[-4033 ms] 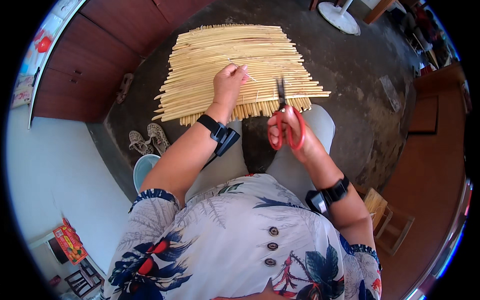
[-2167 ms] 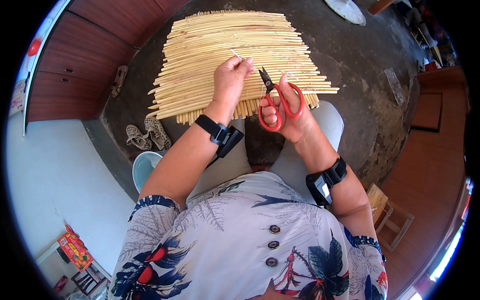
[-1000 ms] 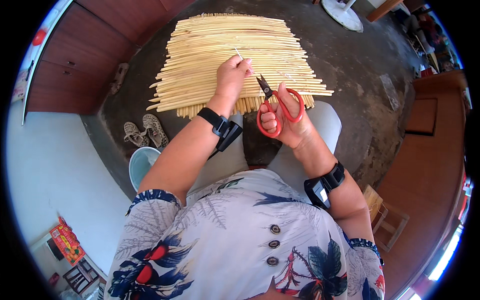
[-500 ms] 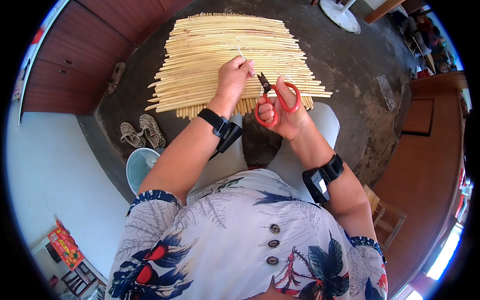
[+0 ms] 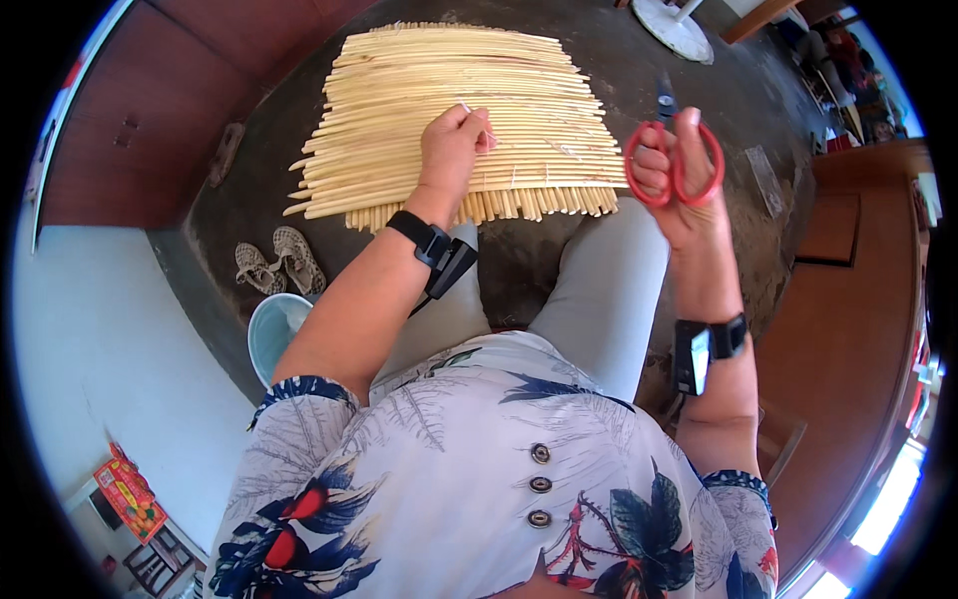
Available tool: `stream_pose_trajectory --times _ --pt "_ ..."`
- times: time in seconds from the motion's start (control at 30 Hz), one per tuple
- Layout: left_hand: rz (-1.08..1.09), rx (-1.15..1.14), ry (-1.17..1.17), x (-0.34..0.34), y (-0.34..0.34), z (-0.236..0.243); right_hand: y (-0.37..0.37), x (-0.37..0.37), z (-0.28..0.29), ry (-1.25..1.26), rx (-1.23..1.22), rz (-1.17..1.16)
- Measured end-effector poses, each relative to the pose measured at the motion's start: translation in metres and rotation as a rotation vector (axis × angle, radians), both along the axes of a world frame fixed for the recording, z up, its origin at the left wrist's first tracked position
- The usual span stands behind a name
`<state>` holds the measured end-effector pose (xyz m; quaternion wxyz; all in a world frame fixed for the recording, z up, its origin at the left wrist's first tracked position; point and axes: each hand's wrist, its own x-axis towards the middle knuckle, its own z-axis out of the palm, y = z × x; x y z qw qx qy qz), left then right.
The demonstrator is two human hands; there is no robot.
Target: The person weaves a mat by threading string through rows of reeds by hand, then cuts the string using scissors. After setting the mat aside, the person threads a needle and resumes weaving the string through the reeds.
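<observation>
A mat of pale yellow sticks (image 5: 399, 80) lies in front of my knees, with more sticks jutting out beneath its near edge and short bits of white string tied on it. My left hand (image 5: 449, 160) is pinched on a thin white string (image 5: 466, 108) over the middle of the mat; the fingertips are partly turned away. My right hand (image 5: 684, 190) grips scissors (image 5: 714, 160) with red loop handles and dark blades pointing up, off the mat’s right edge, apart from my left hand. Black straps with devices sit on both forearms.
A pale blue bucket (image 5: 267, 339) stands by my left leg, near a pair of patterned shoes (image 5: 299, 262). Wooden cabinets (image 5: 130, 130) line the left, a brown wooden panel (image 5: 838, 329) the right. A round white stand base (image 5: 669, 30) and clutter (image 5: 848, 70) are at the back.
My right hand with the scissors has swung right and up, away from the string and off the mat. My left hand stays over the mat, shifted slightly left.
</observation>
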<state>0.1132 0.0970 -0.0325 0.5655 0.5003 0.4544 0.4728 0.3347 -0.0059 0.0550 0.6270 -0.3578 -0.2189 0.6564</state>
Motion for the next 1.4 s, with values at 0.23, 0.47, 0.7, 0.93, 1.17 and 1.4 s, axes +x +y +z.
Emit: stream_pose_trajectory --times 0.23,0.47,0.7,0.93,1.17,1.4 --pt "0.097 0.136 -0.170 -0.011 -0.002 0.001 -0.124 0.114 -0.081 -0.762 -0.458 -0.285" --pt "-0.045 0.077 -0.071 0.003 -0.015 0.003 -0.335 0.216 -0.240 -1.192 -0.981 -0.563" --pt "-0.047 0.083 0.050 -0.058 -0.028 -0.021 -0.450 0.268 -0.281 -1.622 -1.449 -0.200" --pt "-0.121 0.077 0.174 -0.035 -0.033 -0.010 -0.438 0.242 -0.248 -1.556 -1.448 -0.393" --pt "-0.098 0.184 0.325 -0.029 -0.042 -0.008 -0.448 0.267 -0.283 -1.483 -1.312 -0.661" --pt "-0.517 0.427 0.562 0.051 -0.148 0.048 -0.304 0.143 -0.155 -1.114 -0.210 -0.878"
